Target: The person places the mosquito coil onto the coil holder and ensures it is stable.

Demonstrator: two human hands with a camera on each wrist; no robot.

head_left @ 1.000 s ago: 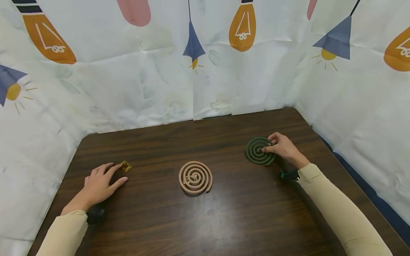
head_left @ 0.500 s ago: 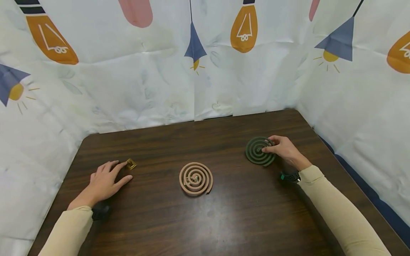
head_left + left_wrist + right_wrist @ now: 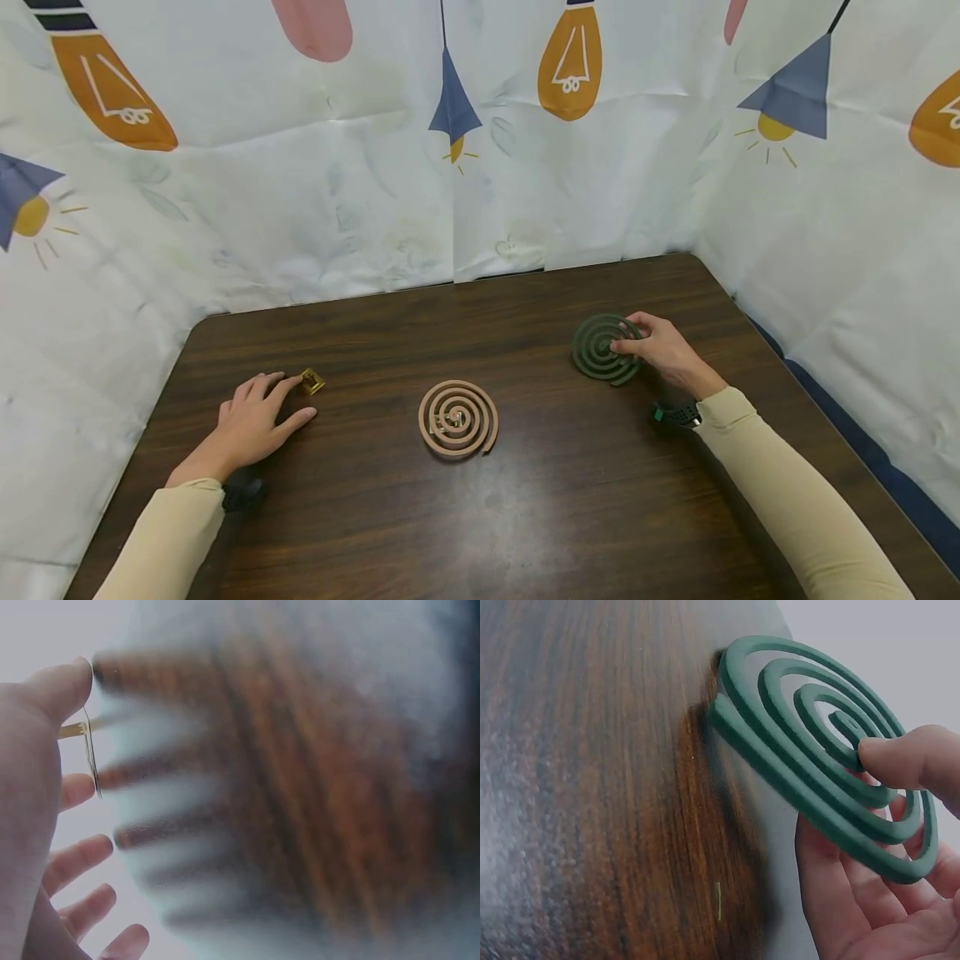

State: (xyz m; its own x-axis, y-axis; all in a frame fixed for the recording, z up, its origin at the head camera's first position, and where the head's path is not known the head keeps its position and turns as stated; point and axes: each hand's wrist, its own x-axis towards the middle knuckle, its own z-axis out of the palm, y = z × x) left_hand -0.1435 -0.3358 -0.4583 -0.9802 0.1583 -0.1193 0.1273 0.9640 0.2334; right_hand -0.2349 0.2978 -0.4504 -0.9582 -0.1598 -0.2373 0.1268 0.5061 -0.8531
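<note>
My right hand (image 3: pixel 666 354) pinches a green mosquito coil (image 3: pixel 780 761) between thumb and fingers. The thumb lies near the spiral's centre, the fingers behind it, and the coil is tilted off the table in the right wrist view. On the left, my left hand (image 3: pixel 251 425) touches a small gold metal coil stand (image 3: pixel 312 382) with its index fingertip. Its thumb is apart from the stand in the head view. The thin plate and upright tab of the stand show edge-on in the left wrist view. A brown mosquito coil (image 3: pixel 431 427) sits mid-table, gold metal visible through its gaps.
The dark wood-grain table (image 3: pixel 487 533) has a white printed curtain (image 3: pixel 360 217) along its back and sides. A dark watch-like band (image 3: pixel 678 414) is on the right wrist, and another dark device (image 3: pixel 242 493) on the left.
My left hand has slid a little to the right, and the gold stand has moved along with it. The green coil has risen slightly in my right hand. The brown coil stays put.
</note>
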